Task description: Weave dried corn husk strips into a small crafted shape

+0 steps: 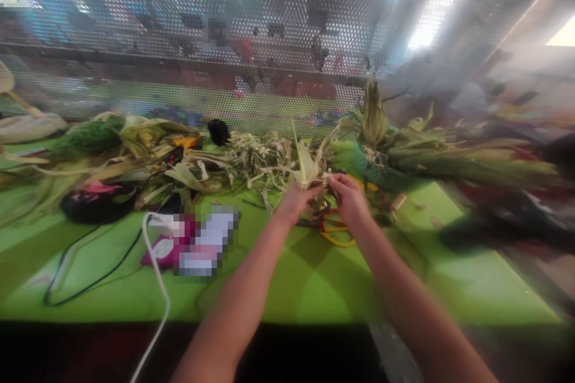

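Pale husk [306,163] is pointing up left of the green basket [381,176]; the left hand [294,202] and right hand [347,192] are pinching its base, where gripping probably suits something light, papery, tearable.

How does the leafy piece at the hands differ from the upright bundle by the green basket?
The leafy piece is pale and creamy; the upright bundle looks a darker yellow-green.
The leafy piece splays into loose points, while the upright bundle is gathered close.
The leafy piece is in the left hand, with the right hand close by; no hand touches the upright bundle.
Both look like husk leaves with tips pointing up.
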Demonstrator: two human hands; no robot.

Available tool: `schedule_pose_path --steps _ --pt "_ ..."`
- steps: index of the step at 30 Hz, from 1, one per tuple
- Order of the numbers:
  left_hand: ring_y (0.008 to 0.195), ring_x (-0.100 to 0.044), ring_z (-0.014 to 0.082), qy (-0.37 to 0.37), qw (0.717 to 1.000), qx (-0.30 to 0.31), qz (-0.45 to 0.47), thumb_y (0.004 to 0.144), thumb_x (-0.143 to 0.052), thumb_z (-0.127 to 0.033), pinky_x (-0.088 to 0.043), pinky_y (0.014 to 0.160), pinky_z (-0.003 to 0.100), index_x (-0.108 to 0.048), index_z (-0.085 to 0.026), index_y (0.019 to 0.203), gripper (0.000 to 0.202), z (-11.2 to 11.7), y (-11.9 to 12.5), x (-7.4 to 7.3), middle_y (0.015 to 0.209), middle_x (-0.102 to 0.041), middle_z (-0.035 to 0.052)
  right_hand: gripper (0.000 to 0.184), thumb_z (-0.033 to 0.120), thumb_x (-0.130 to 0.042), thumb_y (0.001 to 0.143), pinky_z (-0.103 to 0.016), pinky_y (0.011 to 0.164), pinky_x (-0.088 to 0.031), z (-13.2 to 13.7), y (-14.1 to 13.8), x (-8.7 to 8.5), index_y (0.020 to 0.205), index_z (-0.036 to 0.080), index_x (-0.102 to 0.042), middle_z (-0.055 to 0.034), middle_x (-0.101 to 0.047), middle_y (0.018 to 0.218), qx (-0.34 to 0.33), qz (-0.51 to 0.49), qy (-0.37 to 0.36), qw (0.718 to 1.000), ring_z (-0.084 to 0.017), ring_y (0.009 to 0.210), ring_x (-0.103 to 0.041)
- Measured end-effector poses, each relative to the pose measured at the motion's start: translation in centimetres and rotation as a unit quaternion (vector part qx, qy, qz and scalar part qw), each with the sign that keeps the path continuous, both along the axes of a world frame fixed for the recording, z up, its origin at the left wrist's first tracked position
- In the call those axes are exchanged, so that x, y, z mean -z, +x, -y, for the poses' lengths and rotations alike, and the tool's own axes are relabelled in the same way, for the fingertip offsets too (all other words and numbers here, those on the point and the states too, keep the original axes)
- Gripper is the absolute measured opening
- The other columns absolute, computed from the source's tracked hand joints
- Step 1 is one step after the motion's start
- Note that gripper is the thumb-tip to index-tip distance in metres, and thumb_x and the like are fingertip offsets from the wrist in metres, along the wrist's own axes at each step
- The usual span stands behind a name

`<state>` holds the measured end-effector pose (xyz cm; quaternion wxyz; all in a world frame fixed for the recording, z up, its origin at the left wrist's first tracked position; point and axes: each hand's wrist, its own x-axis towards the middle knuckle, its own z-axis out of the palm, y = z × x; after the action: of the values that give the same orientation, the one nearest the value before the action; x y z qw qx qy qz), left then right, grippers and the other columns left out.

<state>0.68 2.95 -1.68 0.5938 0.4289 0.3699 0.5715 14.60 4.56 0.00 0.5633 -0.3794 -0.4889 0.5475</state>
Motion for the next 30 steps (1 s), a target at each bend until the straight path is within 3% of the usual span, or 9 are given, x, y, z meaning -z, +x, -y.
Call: schedule_pose_path --steps 6,10,18,22,30 --pt "0.070 -0.058 0.0123 0.035 0.995 -0.056 -0.075 0.066 -0.079 -0.040 -0.042 0.067 0.023 -0.074 -0.013 0.090 0.036 -0.2 -0.6 -0.1 0.080 -0.071 0.0034 0.029 0.045 -0.080 0.063 -0.026 0.062 -0.042 0.2 0.2 -0.7 0.073 0.020 -0.070 0.0008 -0.063 0.068 0.030 0.076 0.032 0.996 -0.012 0.062 -0.051" --pt "0.076 -0.061 0.0150 0.060 0.994 -0.057 -0.076 0.067 -0.078 -0.040 -0.045 0.075 0.026 -0.074 -0.014 0.089 0.035 -0.2 -0.4 -0.2 0.085 -0.072 0.0042 0.032 0.046 -0.080 0.061 -0.026 0.063 -0.042 0.1 0.1 -0.4 0.074 0.020 -0.069 0.0021 -0.063 0.068 0.037 0.089 0.052 0.994 -0.011 0.063 -0.052" --pt "0.066 -0.058 0.0124 0.041 0.996 -0.045 -0.068 0.067 -0.078 -0.040 -0.044 0.065 0.024 -0.074 -0.014 0.090 0.036 -0.4 -0.4 0.3 0.079 -0.071 0.0031 0.027 0.040 -0.083 0.060 -0.023 0.053 -0.039 -0.3 0.0 0.4 0.070 0.020 -0.067 0.0039 -0.059 0.060 0.009 -0.007 -0.005 1.000 -0.008 0.053 -0.047" --pt "0.076 -0.063 0.0142 0.038 0.996 -0.045 -0.071 0.067 -0.078 -0.040 -0.047 0.076 0.025 -0.074 -0.014 0.090 0.035 -0.7 -0.6 0.6 0.084 -0.072 0.0044 0.028 0.039 -0.085 0.058 -0.022 0.051 -0.039 -0.5 0.1 0.5 0.070 0.019 -0.068 0.0039 -0.059 0.059 0.008 -0.045 -0.039 0.998 -0.008 0.051 -0.048" --pt "0.078 -0.065 0.0179 0.066 0.979 -0.059 -0.185 0.070 -0.075 -0.037 -0.048 0.077 0.027 -0.074 -0.013 0.092 0.033 -1.4 -0.9 1.5 0.084 -0.073 0.0068 0.027 0.034 -0.085 0.057 -0.022 0.055 -0.043 -0.6 0.3 0.1 0.073 0.019 -0.069 0.0032 -0.064 0.065 0.023 -0.085 -0.033 0.996 -0.009 0.056 -0.053"
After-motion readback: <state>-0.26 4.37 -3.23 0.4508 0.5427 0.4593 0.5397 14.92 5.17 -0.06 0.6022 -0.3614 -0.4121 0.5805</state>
